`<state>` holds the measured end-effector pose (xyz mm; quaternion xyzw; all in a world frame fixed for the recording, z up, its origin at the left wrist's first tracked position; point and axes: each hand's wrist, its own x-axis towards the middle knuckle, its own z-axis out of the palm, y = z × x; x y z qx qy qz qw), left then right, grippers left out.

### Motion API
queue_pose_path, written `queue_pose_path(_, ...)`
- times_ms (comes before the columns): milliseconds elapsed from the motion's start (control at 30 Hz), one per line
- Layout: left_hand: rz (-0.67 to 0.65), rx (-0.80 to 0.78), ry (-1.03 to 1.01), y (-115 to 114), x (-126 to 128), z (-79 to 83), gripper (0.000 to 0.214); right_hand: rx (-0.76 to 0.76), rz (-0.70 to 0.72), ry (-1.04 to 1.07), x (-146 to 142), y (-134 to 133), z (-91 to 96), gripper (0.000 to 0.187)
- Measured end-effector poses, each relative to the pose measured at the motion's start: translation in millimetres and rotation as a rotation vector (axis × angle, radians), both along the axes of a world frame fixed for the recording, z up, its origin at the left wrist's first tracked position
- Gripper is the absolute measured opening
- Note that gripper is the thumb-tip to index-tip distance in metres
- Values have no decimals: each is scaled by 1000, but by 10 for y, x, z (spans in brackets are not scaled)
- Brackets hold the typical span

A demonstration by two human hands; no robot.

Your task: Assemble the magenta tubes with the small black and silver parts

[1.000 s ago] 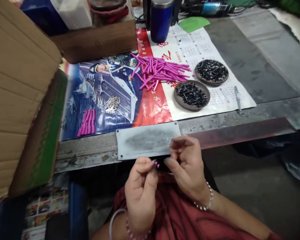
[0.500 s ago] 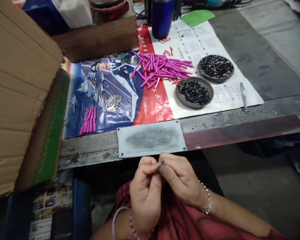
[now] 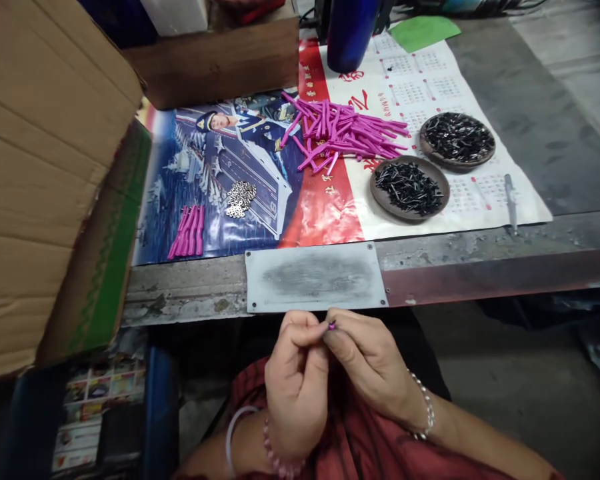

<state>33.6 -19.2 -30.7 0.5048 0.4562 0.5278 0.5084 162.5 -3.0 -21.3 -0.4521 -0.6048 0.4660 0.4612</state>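
My left hand (image 3: 297, 380) and my right hand (image 3: 370, 363) meet fingertip to fingertip just below the bench edge, both closed in a pinch. Between them shows the small end of a pink plastic handle (image 3: 331, 327), with a tiny dark bit at its tip. The fingers hide the rest of it. Beyond, a loose pile of pink plastic handles (image 3: 343, 133) lies on the poster. Several more are lined up in a row (image 3: 187, 230) at left, near a heap of small silver rings (image 3: 241, 199). Two brown dishes (image 3: 375, 203) (image 3: 425, 152) hold short black metal pieces.
A grey metal plate (image 3: 315, 277) is fixed at the bench edge in front of my hands. The large cardboard box (image 3: 45, 167) stands at left. A wooden box (image 3: 220, 70) and a blue cup (image 3: 350, 33) are behind. At right lies a small knife-like tool (image 3: 511, 203).
The view has shifted, so bench things appear farther right. My hands keep their pinch, and a little more of the pink end shows between the fingertips.
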Motion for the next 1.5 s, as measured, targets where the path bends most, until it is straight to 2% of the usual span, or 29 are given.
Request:
queue_pose_path(133, 15, 6, -19, 25, -15, 12, 17, 48, -21, -72, -16, -3, 31, 23)
queue_pose_path(367, 4, 44, 18, 26, -53, 27, 18, 160, -60, -228, -50, -20, 80, 23)
queue_pose_path(500, 4, 20, 1, 12, -70, 20, 15, 151, -74, -200, -88, -17, 81, 19)
queue_pose_path(633, 8, -17, -16, 6, -73, 19, 13, 146, -74, -198, -117, -11, 63, 20)
queue_pose_path(933, 27, -67, -42, -10, -57, 14, 11, 238, -148, -387, -232, -8, -75, 34)
queue_pose_path(1133, 23, -6, -61, -17, -113, 33, 12, 191, -60, -290, -223, -15, 1, 26)
queue_pose_path(1233, 13, -16, -73, -16, -120, 27, 13, 201, -103, -271, -216, -9, 27, 20)
queue_pose_path(1300, 4, -29, -77, -15, -109, 23, 12, 244, -153, -299, -220, 1, 16, 28)
queue_pose_path(1367, 11, -32, -79, -15, -98, 26, 13, 189, -136, -264, -216, 19, -1, 38)
queue_pose_path(1500, 5, -57, -85, -16, -108, 47, 14, -148, 47, -47, -181, 42, 19, 54)
